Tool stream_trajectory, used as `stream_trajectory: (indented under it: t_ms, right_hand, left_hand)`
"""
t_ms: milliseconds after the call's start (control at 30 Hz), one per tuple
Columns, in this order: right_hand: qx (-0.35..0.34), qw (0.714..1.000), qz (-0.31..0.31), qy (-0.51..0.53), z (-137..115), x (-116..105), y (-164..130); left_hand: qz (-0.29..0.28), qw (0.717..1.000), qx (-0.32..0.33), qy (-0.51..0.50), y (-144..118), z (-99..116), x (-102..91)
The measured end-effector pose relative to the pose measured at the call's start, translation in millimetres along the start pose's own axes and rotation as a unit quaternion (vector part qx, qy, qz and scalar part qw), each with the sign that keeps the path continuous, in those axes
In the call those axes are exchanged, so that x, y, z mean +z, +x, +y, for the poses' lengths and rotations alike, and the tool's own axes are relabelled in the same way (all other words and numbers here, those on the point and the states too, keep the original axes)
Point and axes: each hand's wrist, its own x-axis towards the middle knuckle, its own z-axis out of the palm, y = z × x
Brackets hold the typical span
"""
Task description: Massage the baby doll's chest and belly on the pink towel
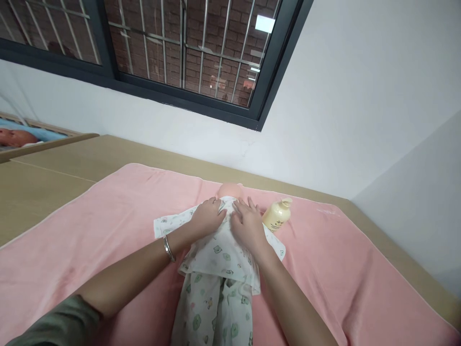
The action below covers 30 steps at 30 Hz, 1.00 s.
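Doll position: baby doll [220, 250] lies on pink towel [108, 230], head toward the wall.
Hands: left hand [208, 217] and right hand [247, 225] flat, open, pressing the doll's chest.
Technique: smooth printed top [219, 252] outward evenly.
Nearby: lotion bottle [276, 215] just right of doll.

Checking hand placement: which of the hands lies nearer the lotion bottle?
The right hand; the yellow bottle lies just beside it, while the braceleted left hand rests farther away.
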Motion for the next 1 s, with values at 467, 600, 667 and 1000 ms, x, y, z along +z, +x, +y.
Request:
stream_trajectory:
  t_ms: [467,600,667,1000]
  right_hand:
    - [-0.014,0.999,0.027,-0.03,-12,29,-12]
    - [-0.019,0.999,0.002,-0.041,-13,29,-12]
    - [-0.019,0.999,0.002,-0.038,-14,28,-12]
    - [-0.049,0.999,0.005,-0.02,-14,19,-13]
  left_hand:
    - [0.065,0.995,-0.005,-0.079,-1,6,-31.4]
    - [0.071,0.994,-0.018,-0.087,-2,9,-37.3]
    - [0.079,0.992,-0.022,-0.095,-3,11,-41.1]
    - [0.131,0.974,-0.023,-0.186,-7,10,-45.9]
